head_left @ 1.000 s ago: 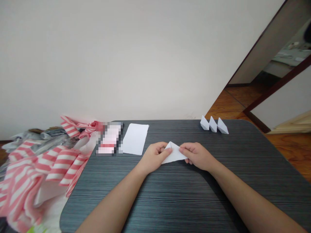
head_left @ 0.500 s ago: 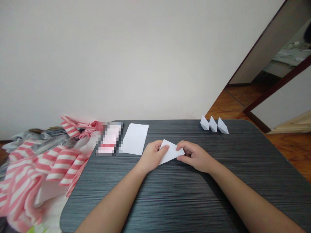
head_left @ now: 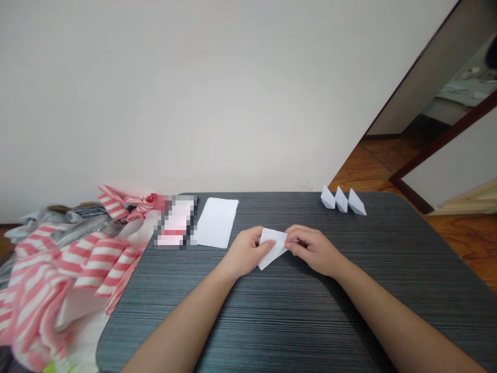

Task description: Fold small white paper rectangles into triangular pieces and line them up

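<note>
One left hand [head_left: 246,251], one right hand [head_left: 316,249] — two in all — and one folded white paper [head_left: 278,245] between them. Three folded paper shapes [head_left: 341,200] far right; far left, one paper rectangle [head_left: 217,223] and one blurred-out object [head_left: 176,220]. One dark table [head_left: 248,321]. Striped cloths [head_left: 96,261], left — too jumbled to count.

Head view, forward and down

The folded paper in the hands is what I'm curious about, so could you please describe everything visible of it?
The folded paper is plain white, with straight edges and a blunt point toward the person. It is held over the dark table; whether it touches the top is unclear. The left hand grips its left side, thumb across the upper face, and the right hand's fingertips pinch its right end. The fingers hide parts of it.
</note>
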